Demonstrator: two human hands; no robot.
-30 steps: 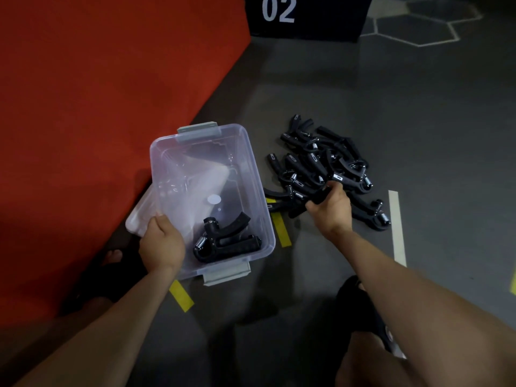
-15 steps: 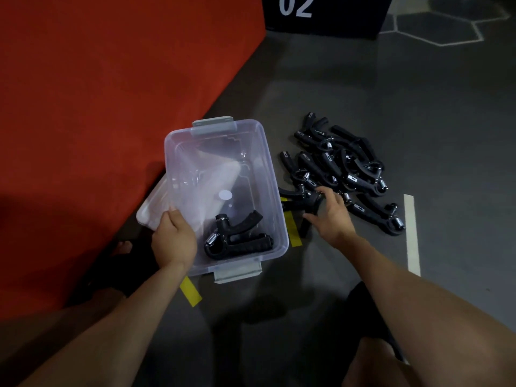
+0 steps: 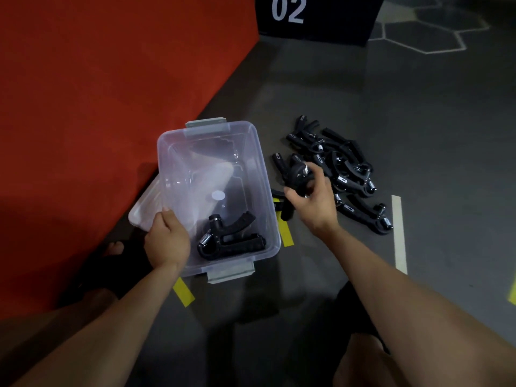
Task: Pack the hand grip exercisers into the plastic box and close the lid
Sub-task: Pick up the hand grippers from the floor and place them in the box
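Note:
A clear plastic box (image 3: 259,169) with grey latches stands open on the dark floor. One black hand grip exerciser (image 3: 231,238) with a metal spring lies in its near end. My left hand (image 3: 167,239) grips the box's left rim. My right hand (image 3: 312,199) holds a black exerciser (image 3: 298,174) lifted just right of the box. A pile of several black exercisers (image 3: 346,174) lies on the floor to the right. The clear lid (image 3: 143,208) sticks out from under the box's left side.
A red mat (image 3: 97,107) fills the left side, its edge running close to the box. A black block marked 02 (image 3: 315,18) stands at the back. Yellow tape strips (image 3: 286,233) and a white strip (image 3: 399,233) mark the floor. My knees are at the bottom.
My right hand has closed on an exerciser from the pile's near edge and lifted it off the floor. My left hand stays on the box rim.

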